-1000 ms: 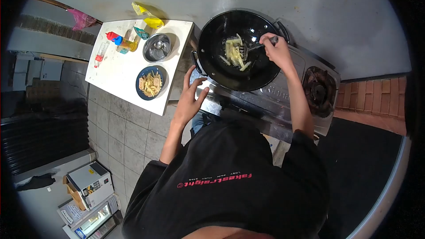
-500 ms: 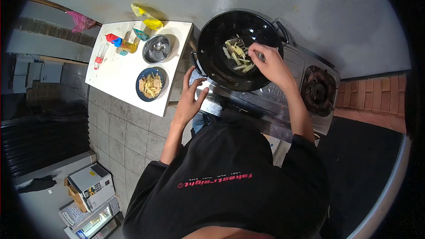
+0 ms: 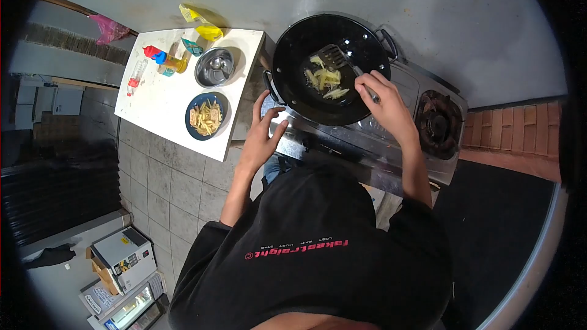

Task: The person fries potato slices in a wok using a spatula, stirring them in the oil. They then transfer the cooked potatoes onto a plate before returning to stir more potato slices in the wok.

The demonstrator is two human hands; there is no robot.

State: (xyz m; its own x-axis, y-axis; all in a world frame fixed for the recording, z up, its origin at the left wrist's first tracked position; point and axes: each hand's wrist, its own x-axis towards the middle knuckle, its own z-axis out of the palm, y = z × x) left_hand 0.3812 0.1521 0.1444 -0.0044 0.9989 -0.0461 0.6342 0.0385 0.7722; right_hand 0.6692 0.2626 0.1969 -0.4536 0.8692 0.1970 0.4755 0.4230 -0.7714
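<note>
My right hand [image 3: 386,105] is closed around the handle of a slotted spatula [image 3: 333,57]. The spatula's blade is inside the black wok [image 3: 293,43], at the upper edge of some pale yellow-green strips [image 3: 324,78] that glisten at the bottom. Fingers apart, my left hand [image 3: 263,134] is by the wok's left handle [image 3: 271,85]; whether a fingertip touches it I cannot tell. The wok stands on the left side of a metal gas stove [image 3: 400,128].
Left of the stove, a white table [image 3: 165,110] bears a dark bowl of fried strips [image 3: 205,116], a steel bowl [image 3: 214,67], sauce bottles [image 3: 166,59] and a yellow packet [image 3: 202,21]. A second burner [image 3: 438,121] is at the stove's right.
The spatula's slotted blade has come into view, moved to the upper part of the strips, which lie closer together now. My right hand has shifted right and down. My left hand is nearly still.
</note>
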